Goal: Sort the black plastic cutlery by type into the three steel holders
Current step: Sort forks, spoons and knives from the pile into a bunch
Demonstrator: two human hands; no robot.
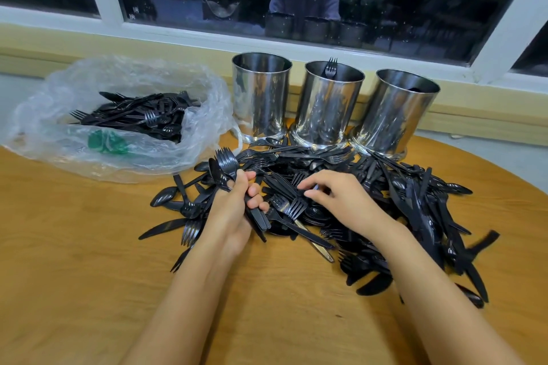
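Round wooden tabletop (89,275) carries pile of black plastic cutlery (400,201), centre-right. Left hand (232,215): grip curled round bundle of black forks (226,161), tines up. Right hand (341,195): fingertips (310,194) on pile; grip state can't be told. Three steel cylindrical holders (261,98) stand behind pile; mid. one holds a fork (331,67). Clear plastic bag (192,127) w/ more cutlery at left.

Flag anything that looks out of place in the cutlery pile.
One handle at the cutlery pile's near edge, nearer the person than the right hand, gleams pale gold among black pieces; metal or mere glare, I cannot tell.
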